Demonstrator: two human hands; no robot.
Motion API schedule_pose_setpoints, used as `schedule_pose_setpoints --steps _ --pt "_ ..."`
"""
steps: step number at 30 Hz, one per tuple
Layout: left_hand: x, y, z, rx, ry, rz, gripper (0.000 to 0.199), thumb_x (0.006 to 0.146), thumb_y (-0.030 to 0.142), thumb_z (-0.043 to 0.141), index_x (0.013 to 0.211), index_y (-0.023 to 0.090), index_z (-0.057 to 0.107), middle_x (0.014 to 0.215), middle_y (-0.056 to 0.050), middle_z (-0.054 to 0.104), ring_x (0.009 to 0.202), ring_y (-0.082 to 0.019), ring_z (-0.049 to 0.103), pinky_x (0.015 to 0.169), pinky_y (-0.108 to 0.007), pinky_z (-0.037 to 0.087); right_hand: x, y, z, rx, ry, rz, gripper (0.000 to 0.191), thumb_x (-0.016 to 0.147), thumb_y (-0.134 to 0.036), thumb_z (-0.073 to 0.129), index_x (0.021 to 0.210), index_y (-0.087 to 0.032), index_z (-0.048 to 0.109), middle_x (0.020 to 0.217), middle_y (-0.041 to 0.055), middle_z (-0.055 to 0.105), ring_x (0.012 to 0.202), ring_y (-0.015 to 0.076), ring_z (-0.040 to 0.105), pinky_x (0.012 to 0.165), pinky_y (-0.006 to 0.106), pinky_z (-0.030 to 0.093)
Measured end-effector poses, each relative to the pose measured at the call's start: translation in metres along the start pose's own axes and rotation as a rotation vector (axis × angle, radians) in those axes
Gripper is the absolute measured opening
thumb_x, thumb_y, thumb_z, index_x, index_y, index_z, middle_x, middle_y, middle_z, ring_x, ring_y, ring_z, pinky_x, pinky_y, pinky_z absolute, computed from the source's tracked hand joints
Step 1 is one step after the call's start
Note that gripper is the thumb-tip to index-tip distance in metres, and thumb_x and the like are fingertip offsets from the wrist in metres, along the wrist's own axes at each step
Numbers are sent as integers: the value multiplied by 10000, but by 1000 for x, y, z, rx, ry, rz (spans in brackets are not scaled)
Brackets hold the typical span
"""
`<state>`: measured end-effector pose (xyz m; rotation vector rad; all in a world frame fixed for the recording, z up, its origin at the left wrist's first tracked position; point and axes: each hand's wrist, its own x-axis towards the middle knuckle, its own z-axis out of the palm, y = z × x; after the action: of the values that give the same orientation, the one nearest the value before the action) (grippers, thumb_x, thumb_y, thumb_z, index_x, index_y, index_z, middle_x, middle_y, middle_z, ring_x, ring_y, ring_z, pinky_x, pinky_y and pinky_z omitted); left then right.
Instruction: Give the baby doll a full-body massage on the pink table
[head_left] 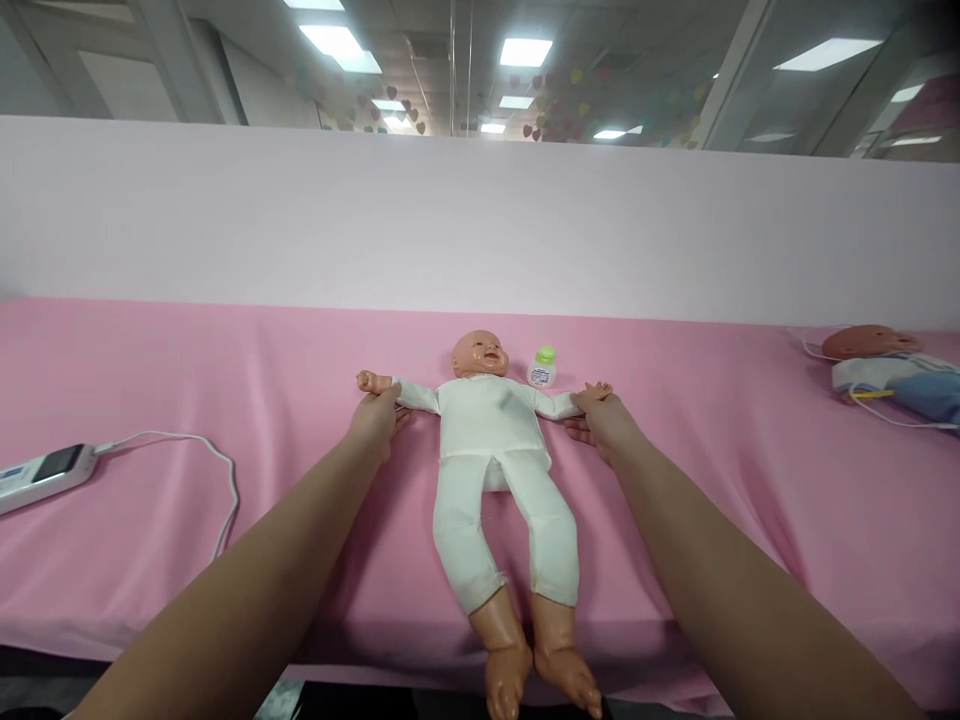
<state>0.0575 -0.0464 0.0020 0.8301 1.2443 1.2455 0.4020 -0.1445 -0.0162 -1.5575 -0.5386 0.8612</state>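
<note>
A baby doll (491, 425) with a white cloth body lies on its back on the pink sheet (300, 360), head toward the wall and feet over the front edge. Its arms are stretched out to both sides. My left hand (377, 418) is closed round the doll's arm near the wrist on the left. On the other side, my right hand (602, 420) grips the doll's other arm just below its hand. Beside the doll's head stands a small white bottle (541, 368) with a green cap.
At the left lies a white handheld device (46, 476) with a dark screen and a white cable (225, 470). A second doll (892, 370) in blue and white lies at the far right. Behind the table runs a white partition (480, 225) with glass above.
</note>
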Motion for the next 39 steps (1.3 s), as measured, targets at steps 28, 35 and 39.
schedule_pose_setpoints --steps 28,35,39 --pt "-70 -11 24 1143 -367 839 527 925 276 558 1450 238 595 1538 -93 558 1430 -298 510 1173 -450 433 -83 -12 43 -936 -343 -1137 349 799 -69 622 1054 -258 769 1138 92 682 1078 290 602 962 455 513" --pt "-44 -3 11 720 -149 567 273 889 385 628 1127 255 663 1086 -56 749 1016 -284 714 934 -414 546 -45 -9 20 -161 -156 -534 344 806 -355 731 1121 -220 701 1116 53 744 1015 262 709 879 427 615" --pt "-17 0 1 349 -4 343 323 819 366 678 1100 225 602 1104 -73 704 999 -262 706 847 -371 571 -17 -6 6 77 -88 -293 359 831 -406 726 1147 -241 680 1115 57 742 972 247 739 848 410 654"
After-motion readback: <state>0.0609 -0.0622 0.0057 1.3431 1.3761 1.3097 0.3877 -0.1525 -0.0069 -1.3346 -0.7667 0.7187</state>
